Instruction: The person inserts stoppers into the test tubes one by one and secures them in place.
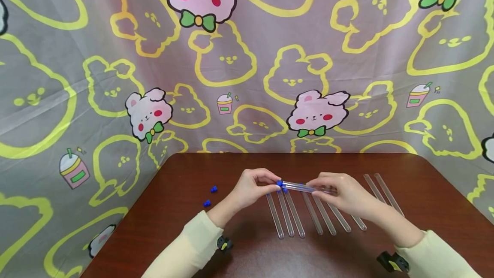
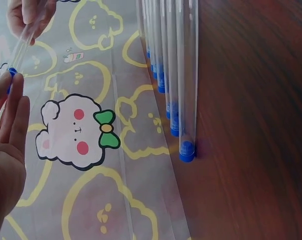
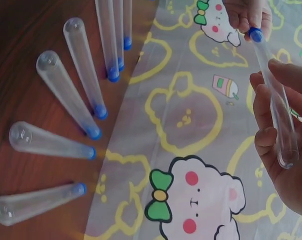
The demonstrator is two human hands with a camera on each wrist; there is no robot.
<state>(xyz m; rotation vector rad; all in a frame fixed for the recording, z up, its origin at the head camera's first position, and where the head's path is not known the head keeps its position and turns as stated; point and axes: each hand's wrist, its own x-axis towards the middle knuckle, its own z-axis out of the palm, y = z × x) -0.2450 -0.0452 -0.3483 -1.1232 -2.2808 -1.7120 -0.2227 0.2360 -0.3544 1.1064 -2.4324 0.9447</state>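
Note:
Between both hands, a clear test tube is held nearly level above the table. My left hand pinches a blue stopper at the tube's mouth, between thumb and fingertips. Around the tube's body, nearer its rounded end, my right hand grips with thumb and fingers. How deep the stopper sits cannot be told. Beneath the hands lie several stoppered test tubes side by side, blue ends toward the far side. In the left wrist view, the nearest stoppered tube lies apart from my left hand.
Two loose blue stoppers, one farther back and one nearer, lie left of my left forearm. To the right, two tubes without visible stoppers lie partly behind my right hand. A patterned cloth hangs behind the brown table.

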